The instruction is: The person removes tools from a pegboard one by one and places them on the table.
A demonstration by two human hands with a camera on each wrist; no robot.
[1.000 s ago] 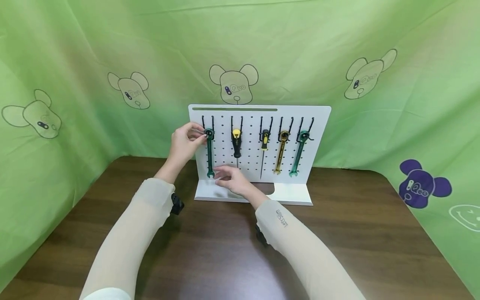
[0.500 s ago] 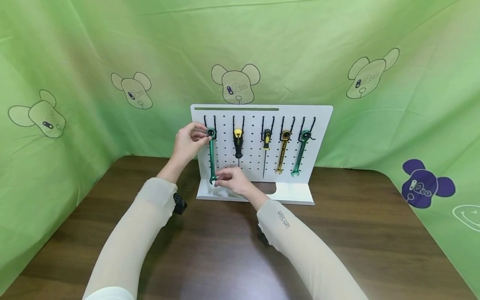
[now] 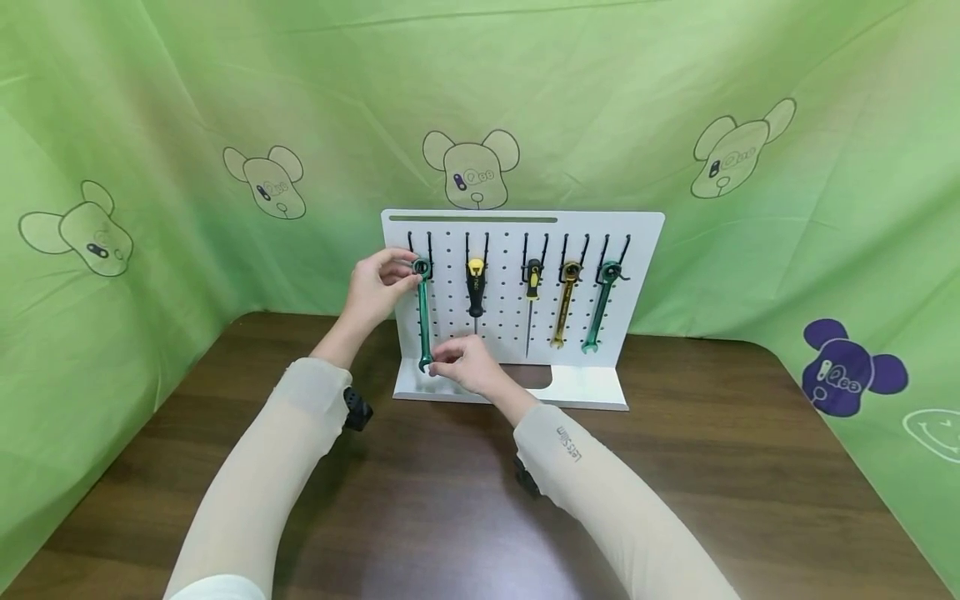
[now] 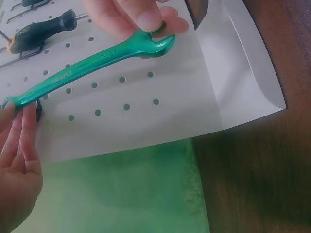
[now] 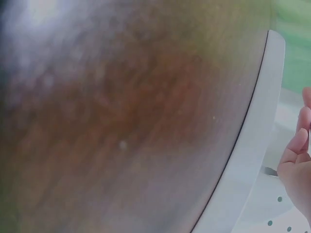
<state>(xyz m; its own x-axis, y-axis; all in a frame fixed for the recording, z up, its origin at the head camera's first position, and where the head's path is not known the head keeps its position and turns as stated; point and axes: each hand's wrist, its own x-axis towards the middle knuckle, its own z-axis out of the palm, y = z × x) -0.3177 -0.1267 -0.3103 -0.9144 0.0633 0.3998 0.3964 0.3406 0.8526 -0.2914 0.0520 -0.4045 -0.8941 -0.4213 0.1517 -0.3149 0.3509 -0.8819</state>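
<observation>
A green combination wrench stands nearly upright in front of the left pair of hooks on a white pegboard. My left hand pinches its ring end at the top. At the lower, open end, my right hand pinches the jaw between thumb and fingers. The left wrist view shows the wrench tilted off the board's face, with the left hand at the ring end and the right hand at the open end. Only part of the right hand shows in the right wrist view.
Right of the wrench hang a black-and-yellow screwdriver, a smaller screwdriver, a gold wrench and another green wrench. The pegboard stands on a brown wooden table. A green curtain hangs behind.
The green wrench's lower end has come forward and down from the board, and the right fingers have taken hold of it. The left hand stays at the ring end.
</observation>
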